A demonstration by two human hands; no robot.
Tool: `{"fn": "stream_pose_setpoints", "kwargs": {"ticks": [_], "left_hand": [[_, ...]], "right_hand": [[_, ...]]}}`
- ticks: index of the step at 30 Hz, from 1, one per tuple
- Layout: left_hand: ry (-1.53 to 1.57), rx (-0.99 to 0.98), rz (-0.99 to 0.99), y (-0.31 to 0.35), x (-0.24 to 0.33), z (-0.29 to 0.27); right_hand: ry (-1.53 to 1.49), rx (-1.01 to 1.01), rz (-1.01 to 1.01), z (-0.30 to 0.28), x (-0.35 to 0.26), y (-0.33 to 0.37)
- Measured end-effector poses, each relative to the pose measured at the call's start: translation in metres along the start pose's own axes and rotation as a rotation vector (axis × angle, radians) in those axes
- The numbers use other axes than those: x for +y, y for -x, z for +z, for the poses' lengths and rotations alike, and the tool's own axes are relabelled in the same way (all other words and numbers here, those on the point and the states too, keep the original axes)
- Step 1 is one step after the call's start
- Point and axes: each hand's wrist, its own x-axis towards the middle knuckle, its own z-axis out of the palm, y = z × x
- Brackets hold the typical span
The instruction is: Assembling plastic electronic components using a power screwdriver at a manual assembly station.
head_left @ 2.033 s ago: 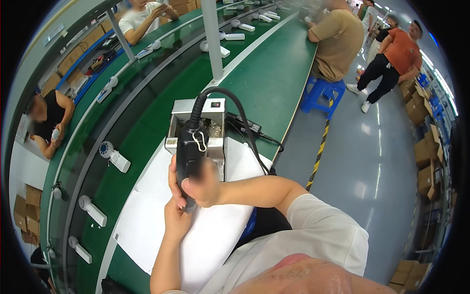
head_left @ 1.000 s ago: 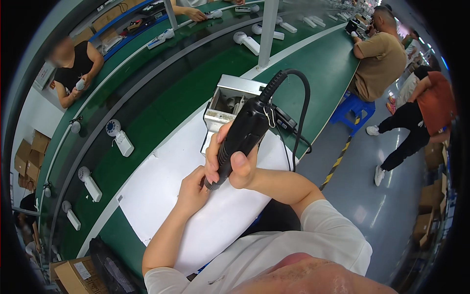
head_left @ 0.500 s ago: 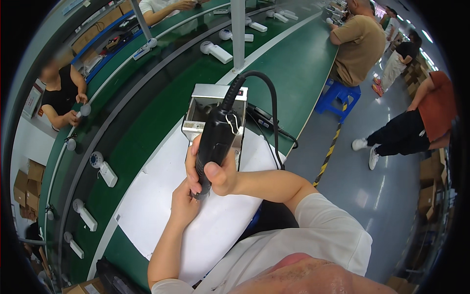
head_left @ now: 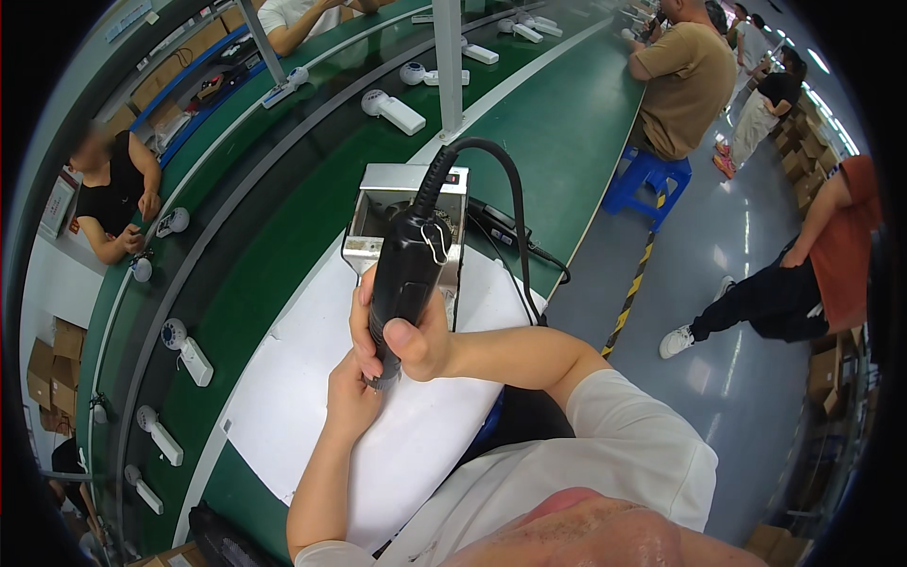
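Note:
A black corded electric screwdriver (head_left: 404,274) is held upright, its tip down and its cable looping over the top. My right hand (head_left: 423,340) is closed around its lower body, with the thumb across the front. My left hand (head_left: 354,402) is curled closed right beside the screwdriver's lower end; most of its fingers, and whatever they hold, are hidden behind the tool and my right hand. Both hands are over a white sheet (head_left: 293,378) on the green bench. Just beyond the screwdriver stands an open-topped metal box (head_left: 378,177), seemingly a screw feeder.
A black power adapter (head_left: 501,225) with cables lies right of the box. On the green conveyor at left are several white round-headed handheld devices (head_left: 196,364). A metal post (head_left: 448,76) rises ahead. Co-workers sit across the belt and farther along; a blue stool (head_left: 647,180) is at right.
The white devices on the conveyor have shifted toward the lower left. Across the belt, a co-worker's hand has come away from a white device. At right, a person in orange has stepped. My grip looks unchanged.

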Motion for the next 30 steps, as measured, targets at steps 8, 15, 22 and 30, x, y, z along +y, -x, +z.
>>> {"fn": "stream_pose_setpoints", "kwargs": {"ticks": [8, 15, 22, 30], "left_hand": [[0.015, 0.024, 0.036, -0.007, -0.005, -0.001], [-0.149, 0.142, 0.203, -0.081, -0.019, -0.030], [-0.456, 0.157, 0.458, -0.259, -0.058, -0.023], [-0.854, 0.105, 0.119, -0.397, -0.067, 0.055]], "right_hand": [[-0.007, -0.005, -0.013, -0.002, 0.001, -0.003], [-0.166, 0.027, 0.064, -0.006, -0.007, 0.000], [-0.327, -0.013, -0.019, -0.012, -0.014, -0.008], [-0.316, 0.041, -0.012, -0.023, -0.019, -0.010]]}}
